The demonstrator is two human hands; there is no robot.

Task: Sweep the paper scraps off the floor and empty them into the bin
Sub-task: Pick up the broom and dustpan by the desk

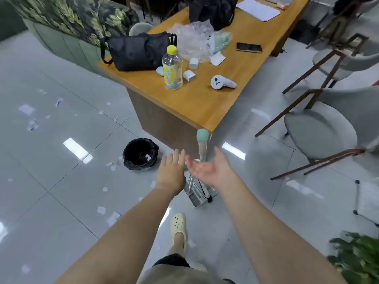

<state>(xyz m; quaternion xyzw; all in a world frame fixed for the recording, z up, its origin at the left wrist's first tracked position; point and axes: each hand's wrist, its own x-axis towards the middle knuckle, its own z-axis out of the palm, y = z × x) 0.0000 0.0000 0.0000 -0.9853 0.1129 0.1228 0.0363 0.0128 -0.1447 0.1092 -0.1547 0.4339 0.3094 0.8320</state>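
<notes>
Just beyond both open, empty hands, the broom and dustpan set [200, 181] stands upright against the bench [205, 107] corner, its green-tipped handle above the right hand [207, 168]. Left of the left hand [171, 171]: black-lined bin [140, 153], paper scraps [30, 117] strewn across the floor [61, 181].

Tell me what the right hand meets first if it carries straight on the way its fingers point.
Probably the upright beige broom handle with the green tip: the right hand, palm up and open, points its fingers at it. Depth is unclear from one view.
</notes>
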